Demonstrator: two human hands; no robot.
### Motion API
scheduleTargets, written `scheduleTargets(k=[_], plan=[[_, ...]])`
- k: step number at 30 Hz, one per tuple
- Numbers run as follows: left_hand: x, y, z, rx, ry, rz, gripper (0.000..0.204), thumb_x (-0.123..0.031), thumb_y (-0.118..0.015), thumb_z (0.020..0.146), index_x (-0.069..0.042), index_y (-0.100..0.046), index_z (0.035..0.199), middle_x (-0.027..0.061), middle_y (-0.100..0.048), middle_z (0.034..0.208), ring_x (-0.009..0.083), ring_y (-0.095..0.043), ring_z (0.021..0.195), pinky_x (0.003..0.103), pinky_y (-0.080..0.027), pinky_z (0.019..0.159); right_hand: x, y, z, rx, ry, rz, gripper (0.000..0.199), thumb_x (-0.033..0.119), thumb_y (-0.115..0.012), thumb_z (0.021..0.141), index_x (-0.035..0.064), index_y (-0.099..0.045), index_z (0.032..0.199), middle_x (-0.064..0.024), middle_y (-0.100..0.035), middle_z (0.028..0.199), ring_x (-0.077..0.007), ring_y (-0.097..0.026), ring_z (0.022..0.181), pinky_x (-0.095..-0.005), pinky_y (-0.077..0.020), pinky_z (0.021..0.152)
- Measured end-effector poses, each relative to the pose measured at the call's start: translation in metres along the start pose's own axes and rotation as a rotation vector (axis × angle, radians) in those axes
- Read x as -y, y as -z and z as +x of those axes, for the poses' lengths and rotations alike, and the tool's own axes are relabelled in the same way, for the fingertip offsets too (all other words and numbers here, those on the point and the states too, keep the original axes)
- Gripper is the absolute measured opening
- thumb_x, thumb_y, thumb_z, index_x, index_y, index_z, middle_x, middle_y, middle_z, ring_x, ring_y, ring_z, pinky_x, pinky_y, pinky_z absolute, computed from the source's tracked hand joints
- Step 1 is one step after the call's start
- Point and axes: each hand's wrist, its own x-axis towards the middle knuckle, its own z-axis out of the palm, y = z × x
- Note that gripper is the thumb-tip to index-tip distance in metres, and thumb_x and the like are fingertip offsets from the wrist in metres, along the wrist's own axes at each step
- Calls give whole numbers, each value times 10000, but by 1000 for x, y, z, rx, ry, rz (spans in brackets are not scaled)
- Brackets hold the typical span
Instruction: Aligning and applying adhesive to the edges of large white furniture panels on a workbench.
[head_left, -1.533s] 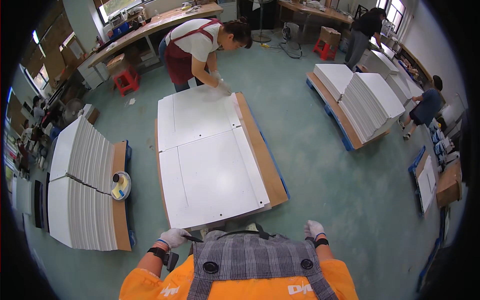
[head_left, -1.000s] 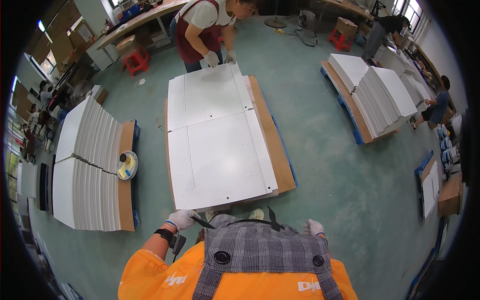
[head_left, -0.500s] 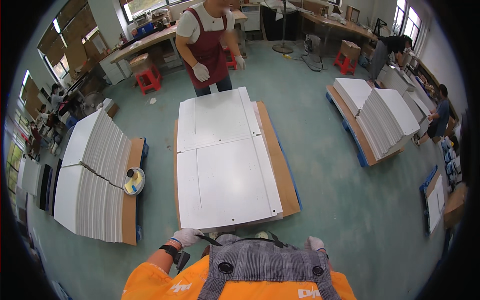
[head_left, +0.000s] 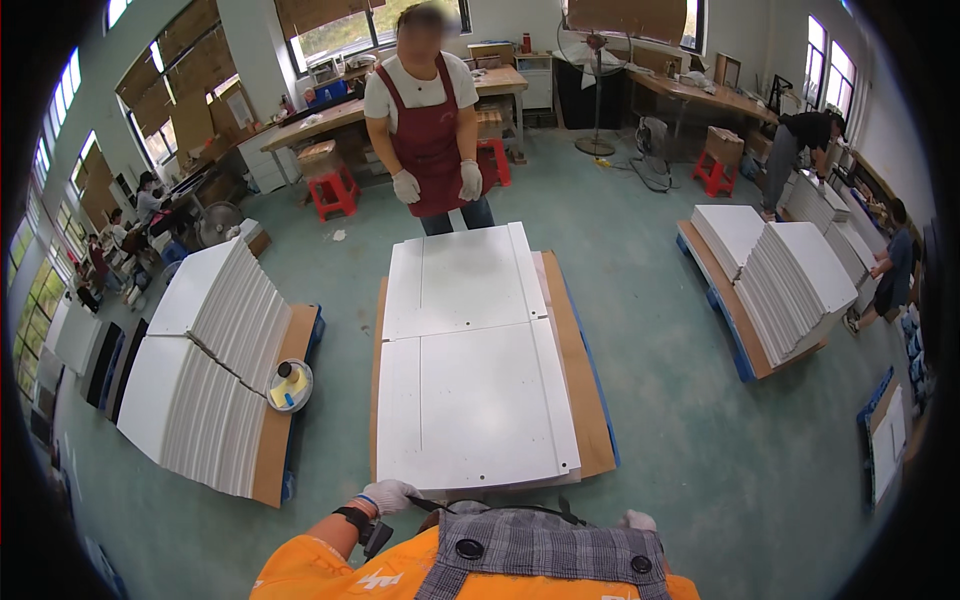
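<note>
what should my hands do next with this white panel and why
Probably curl the fingers under the near edge of the white panel for a shared lift. The left hand is gloved at the near left corner, the right hand by the near right corner, though grip is hidden. The co-worker stands at the far end, gloved hands off the panel.

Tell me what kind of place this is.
Most likely a workshop or small factory for flat white panels: stacks of white panels on pallets, large white boards laid out on the floor, and workbenches along the windows.
</note>
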Motion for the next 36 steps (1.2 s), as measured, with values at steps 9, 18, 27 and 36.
scheduleTargets(k=[9, 18, 27, 36], plan=[[10, -7, 13, 26, -41, -39, 317, -188, -547, 808, -162, -691, 1090, 138, -686, 1009, 288, -637, 953, 340, -481, 863, -9, -9, 11, -141, -441, 465, 328, 213, -531, 827, -51, -592, 1013, -193, -658, 882, -300, -645, 712, -396, -521, 638], [18, -16, 18, 31, -27, -6, 297, -296, -584, 870, -173, -680, 1123, 117, -683, 1061, 276, -637, 988, 337, -478, 884, -9, -11, 10, -133, -364, 464, 301, 192, -527, 823, -58, -597, 976, -194, -654, 858, -306, -642, 709, -387, -524, 647], [12, -18, 18, 80, -35, 41, 381, -366, -607, 835, -162, -654, 1153, 134, -673, 1070, 297, -624, 1007, 355, -474, 885, -19, -6, 9, -38, -96, 94, 301, 193, -515, 833, -62, -606, 963, -180, -656, 818, -278, -649, 712, -379, -519, 635], [19, -34, 0, 64, 7, 61, 377, -312, -587, 785, -175, -672, 1126, 125, -682, 1045, 287, -636, 981, 374, -485, 856, -54, -20, 22, 31, 67, -787, 270, 241, -527, 822, 29, -692, 847, -214, -672, 898, -382, -645, 863, -457, -501, 776]])
